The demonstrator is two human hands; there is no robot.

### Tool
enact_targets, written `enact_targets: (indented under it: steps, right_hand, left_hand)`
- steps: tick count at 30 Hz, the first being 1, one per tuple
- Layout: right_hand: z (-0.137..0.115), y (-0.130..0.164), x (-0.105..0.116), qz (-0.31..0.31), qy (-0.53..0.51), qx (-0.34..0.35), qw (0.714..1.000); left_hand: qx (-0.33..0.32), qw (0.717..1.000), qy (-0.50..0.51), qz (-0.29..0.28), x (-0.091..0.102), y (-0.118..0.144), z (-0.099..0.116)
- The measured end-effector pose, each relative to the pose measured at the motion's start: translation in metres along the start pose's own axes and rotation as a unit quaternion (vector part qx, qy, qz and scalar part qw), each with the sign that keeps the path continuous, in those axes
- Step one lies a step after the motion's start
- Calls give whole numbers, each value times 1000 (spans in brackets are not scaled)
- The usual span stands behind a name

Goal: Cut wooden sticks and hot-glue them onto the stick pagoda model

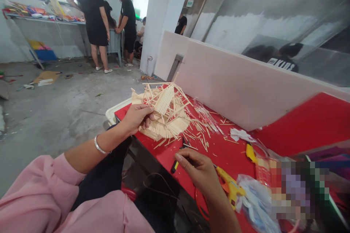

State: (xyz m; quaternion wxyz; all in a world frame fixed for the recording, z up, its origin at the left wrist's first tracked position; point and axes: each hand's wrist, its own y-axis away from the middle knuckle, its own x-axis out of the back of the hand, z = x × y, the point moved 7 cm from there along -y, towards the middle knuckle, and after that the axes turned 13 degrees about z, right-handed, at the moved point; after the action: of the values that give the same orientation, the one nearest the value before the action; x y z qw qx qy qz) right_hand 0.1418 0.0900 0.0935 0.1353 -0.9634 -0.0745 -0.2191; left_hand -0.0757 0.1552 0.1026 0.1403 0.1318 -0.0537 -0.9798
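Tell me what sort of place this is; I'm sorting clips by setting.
Probably a craft workshop: a wooden stick model house on a red table, a yellow glue gun, and a supply-laden shelf.

Red bench [300, 123] carried scattered loose sticks [202, 131], a crumpled white tissue [239, 134] and a clear plastic bag [255, 204]. White partition board [246, 87] stood behind it. People [94, 18] stood near a far cluttered shelf [41, 16]; cardboard [46, 77] lay on the floor.
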Motion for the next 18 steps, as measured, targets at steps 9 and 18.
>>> enact_targets:
  steps: [9,18]
  right_hand:
    - [3,4,-5,-23,12,-4,1000]
    - [13,11,-5,-29,22,-23,999]
  left_hand:
    - [16,1000,-9,1,0,2,2]
    - [16,1000,-12,5,0,0,0]
